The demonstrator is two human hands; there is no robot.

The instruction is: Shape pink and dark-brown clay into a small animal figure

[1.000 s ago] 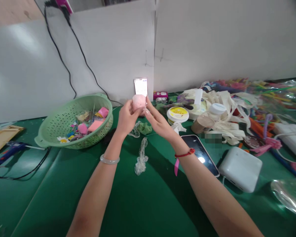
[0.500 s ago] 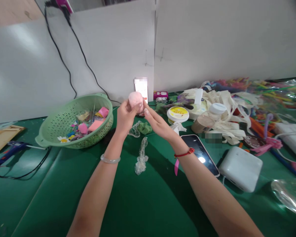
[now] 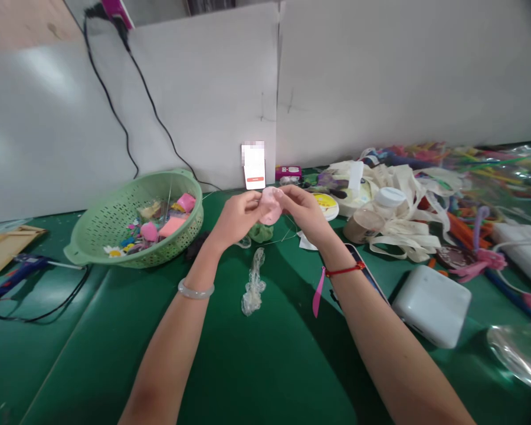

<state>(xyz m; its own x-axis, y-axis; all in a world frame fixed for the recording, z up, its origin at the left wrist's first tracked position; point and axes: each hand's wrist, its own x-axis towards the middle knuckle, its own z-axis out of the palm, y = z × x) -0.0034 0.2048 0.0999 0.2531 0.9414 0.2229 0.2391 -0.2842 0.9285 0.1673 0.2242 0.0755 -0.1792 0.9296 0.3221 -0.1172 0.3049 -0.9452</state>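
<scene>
Item: your left forearm (image 3: 168, 360), rising from the bottom edge, angled up and to the right. Item: your left hand (image 3: 235, 219), raised, wrist bent slightly, left fingers (image 3: 253, 200) reaching right. Item: your right forearm (image 3: 396, 354), rising from the lower right, angled up and to the left. Item: your right hand (image 3: 304, 217), raised, back upward, right fingers (image 3: 284, 193) reaching left. Condition: both hands held close together, fingertips pinched inward, facing each other.
</scene>
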